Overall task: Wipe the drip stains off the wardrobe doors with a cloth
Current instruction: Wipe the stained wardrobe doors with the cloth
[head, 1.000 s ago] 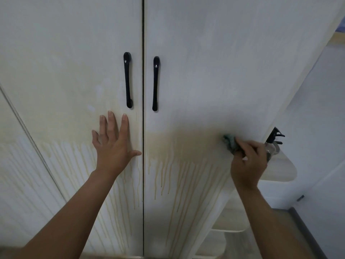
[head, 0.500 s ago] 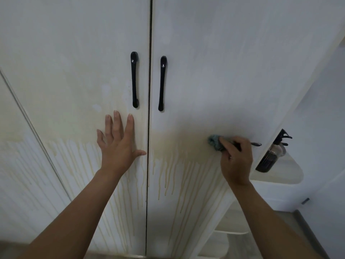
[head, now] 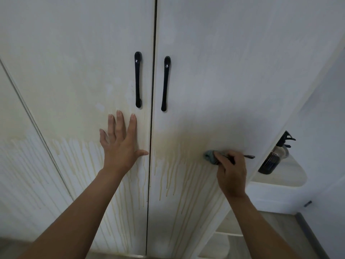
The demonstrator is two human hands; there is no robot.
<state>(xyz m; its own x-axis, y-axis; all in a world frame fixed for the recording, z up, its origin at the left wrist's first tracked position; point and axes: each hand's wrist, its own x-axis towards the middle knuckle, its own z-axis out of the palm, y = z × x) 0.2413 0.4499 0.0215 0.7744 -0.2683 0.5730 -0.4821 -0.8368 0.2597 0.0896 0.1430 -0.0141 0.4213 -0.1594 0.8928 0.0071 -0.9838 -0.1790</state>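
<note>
Two white wardrobe doors fill the view, the left door (head: 74, 81) and the right door (head: 233, 81), each with a black vertical handle (head: 137, 79) (head: 165, 84). Yellowish drip stains (head: 173, 176) run down the lower half of both doors. My left hand (head: 121, 146) lies flat and spread on the left door, just below its handle. My right hand (head: 230, 172) presses a small grey-green cloth (head: 210, 156) against the right door at the top of the stained band.
A dark spray bottle (head: 274, 156) stands on a rounded white shelf (head: 291, 176) at the wardrobe's right side. More rounded shelves (head: 222, 245) sit below it. Another stained door panel (head: 16, 165) is at the far left. Wood floor (head: 280, 227) shows at the lower right.
My right hand has slid the cloth leftward along the right door, away from its right edge. My left hand stays flat on the left door. The spray bottle has come into fuller view.
</note>
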